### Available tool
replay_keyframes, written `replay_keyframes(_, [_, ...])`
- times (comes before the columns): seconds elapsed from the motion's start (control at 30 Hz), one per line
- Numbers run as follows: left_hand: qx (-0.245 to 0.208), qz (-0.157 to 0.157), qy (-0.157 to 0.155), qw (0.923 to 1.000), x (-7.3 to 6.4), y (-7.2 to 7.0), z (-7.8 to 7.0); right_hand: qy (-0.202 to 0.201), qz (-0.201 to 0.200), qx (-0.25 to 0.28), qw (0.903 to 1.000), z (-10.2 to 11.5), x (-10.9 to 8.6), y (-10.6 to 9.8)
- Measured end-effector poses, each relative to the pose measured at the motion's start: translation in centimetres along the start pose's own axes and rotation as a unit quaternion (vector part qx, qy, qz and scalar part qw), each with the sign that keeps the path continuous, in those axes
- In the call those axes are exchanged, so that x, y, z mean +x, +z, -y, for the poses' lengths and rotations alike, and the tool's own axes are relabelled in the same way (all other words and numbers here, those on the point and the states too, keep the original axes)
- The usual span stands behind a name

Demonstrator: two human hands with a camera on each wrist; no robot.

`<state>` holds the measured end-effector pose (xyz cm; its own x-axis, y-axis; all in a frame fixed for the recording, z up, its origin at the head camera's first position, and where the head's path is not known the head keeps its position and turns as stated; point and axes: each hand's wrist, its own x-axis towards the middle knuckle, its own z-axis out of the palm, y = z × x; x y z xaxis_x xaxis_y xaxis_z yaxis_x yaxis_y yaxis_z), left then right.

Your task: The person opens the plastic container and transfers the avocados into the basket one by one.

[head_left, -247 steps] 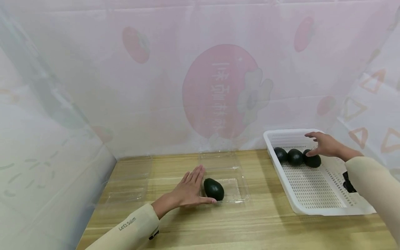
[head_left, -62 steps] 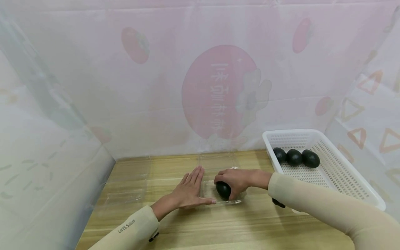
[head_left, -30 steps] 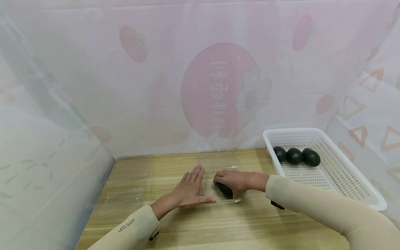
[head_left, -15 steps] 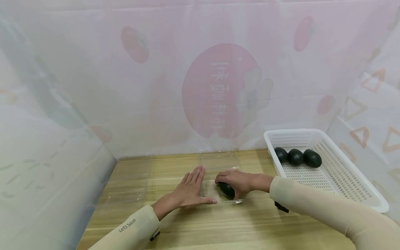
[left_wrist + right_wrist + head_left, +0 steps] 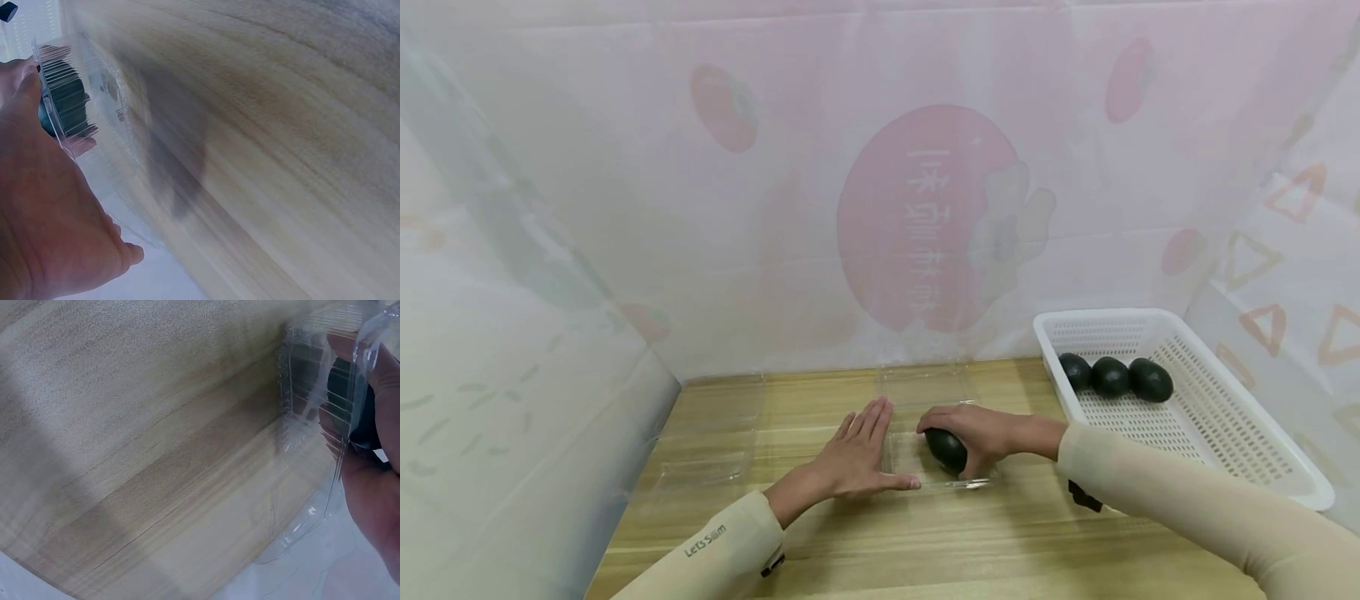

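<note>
A dark green avocado (image 5: 946, 451) sits inside the base of an open clear plastic clamshell box (image 5: 904, 457) in the middle of the wooden table. My right hand (image 5: 981, 433) reaches in from the right and grips the avocado, fingers over the far side and thumb at the near side. My left hand (image 5: 853, 458) lies along the box's left edge, fingers straight, thumb stretched out by the near rim. Seen from the right wrist, the ribbed box wall (image 5: 312, 381) stands in front of the avocado and fingers.
A white perforated basket (image 5: 1210, 446) at the right holds three more avocados (image 5: 1109, 377) in a row near its far left. Another clear clamshell box (image 5: 707, 442) lies on the table's left. Printed sheeting (image 5: 775, 208) walls off the back and sides.
My right hand has come from the basket to the box and grips the avocado, now further right in the box. Lately the avocado has tilted slightly and shows more. My left hand stays put.
</note>
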<state>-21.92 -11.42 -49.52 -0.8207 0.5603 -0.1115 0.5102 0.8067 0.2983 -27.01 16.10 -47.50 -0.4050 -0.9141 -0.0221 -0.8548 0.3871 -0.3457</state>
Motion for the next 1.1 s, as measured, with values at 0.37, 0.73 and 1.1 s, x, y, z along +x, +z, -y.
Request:
replay_keyframes(0.37, [0.004,0.002,-0.001,1.0,-0.1,-0.3,-0.2,0.034,-0.039,0.074,0.9959,0.3,-0.6,-1.3])
replay_keyframes(0.73, [0.004,-0.01,0.006,0.9999,0.2,-0.1,-0.4,0.031,-0.085,0.092,0.9917,1.1,-1.2,-2.2])
replay_keyframes(1.1, [-0.011,0.005,0.0,0.9999,-0.4,-0.8,-0.9,0.027,-0.137,0.113,0.9838,2.6,-1.7,-4.8])
